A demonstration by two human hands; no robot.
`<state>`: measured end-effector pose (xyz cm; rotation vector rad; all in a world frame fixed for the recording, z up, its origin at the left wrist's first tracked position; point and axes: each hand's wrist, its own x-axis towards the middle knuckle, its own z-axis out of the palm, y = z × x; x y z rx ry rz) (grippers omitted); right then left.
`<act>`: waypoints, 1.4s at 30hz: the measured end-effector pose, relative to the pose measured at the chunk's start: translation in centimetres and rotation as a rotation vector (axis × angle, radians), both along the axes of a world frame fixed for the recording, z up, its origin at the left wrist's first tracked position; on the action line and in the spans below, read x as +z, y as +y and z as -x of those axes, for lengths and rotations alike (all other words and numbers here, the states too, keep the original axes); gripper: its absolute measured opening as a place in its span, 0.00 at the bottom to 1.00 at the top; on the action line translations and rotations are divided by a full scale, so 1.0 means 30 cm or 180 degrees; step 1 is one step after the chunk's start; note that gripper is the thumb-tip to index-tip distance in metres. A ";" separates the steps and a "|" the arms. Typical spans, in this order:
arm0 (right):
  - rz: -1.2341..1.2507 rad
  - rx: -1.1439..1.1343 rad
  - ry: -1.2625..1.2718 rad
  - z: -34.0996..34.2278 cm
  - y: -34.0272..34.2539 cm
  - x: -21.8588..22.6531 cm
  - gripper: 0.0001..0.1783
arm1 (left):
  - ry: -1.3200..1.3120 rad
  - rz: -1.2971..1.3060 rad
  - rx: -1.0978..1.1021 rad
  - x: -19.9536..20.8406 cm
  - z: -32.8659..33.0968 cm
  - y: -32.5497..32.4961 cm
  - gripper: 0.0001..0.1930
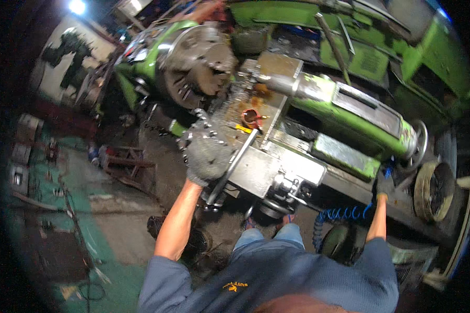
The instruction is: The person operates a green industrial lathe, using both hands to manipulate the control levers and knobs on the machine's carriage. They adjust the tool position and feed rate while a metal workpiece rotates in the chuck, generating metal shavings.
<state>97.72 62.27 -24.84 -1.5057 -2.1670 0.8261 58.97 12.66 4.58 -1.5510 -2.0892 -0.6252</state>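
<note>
My left hand [209, 155], in a grey glove, is in front of the lathe chuck [198, 68]. Its fingers look curled, and shiny curled metal shavings [202, 119] stick out around them; blur hides the finer detail. Just right of this hand a long grey metal bar [236, 166] slants across the carriage [253, 169]. My right hand [385, 186], in a dark glove, is far right beside the lathe bed. It is closed round a blue piece that looks like an air gun [388, 172], mostly hidden. A blue coiled air hose [344, 213] runs up to it.
A green tailstock [350, 107] with a handwheel [419, 143] stands at right. A small reddish round container [250, 118] and a yellow piece [242, 128] lie on the chip-strewn plate. A large metal ring [432, 190] is far right. A rusty frame [130, 163] stands left.
</note>
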 end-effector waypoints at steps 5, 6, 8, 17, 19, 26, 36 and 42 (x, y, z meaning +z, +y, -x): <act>-0.0032 -0.0190 0.0504 -0.261 -0.290 0.038 0.31 | 0.0172 -0.0108 0.0296 -0.136 0.046 -0.093 0.11; -0.0312 -0.0550 0.0616 -0.287 -0.398 0.068 0.30 | -0.0136 -0.0110 0.0314 -0.181 0.063 -0.114 0.11; -0.0447 -0.0779 0.1089 -0.433 -0.481 0.041 0.29 | -0.0291 -0.0320 0.0283 -0.175 0.063 -0.098 0.12; -0.0410 0.1120 0.1323 0.146 -0.651 0.546 0.25 | -0.0224 -0.0992 0.0104 -0.129 0.046 -0.049 0.20; -0.0367 0.1589 0.0614 0.384 -0.655 0.663 0.27 | -0.0370 -0.0673 0.0224 -0.196 0.085 -0.067 0.12; -0.0655 0.2522 0.0077 0.966 -0.651 0.715 0.29 | -0.0254 -0.0677 0.0300 -0.173 0.066 -0.054 0.12; -0.0730 0.2831 -0.0343 1.247 -0.702 0.678 0.28 | 0.0131 -0.0449 0.0410 -0.182 0.071 -0.064 0.16; -0.0704 0.2809 -0.0510 1.288 -0.709 0.687 0.30 | 0.0232 -0.0778 0.0301 -0.193 0.078 -0.050 0.18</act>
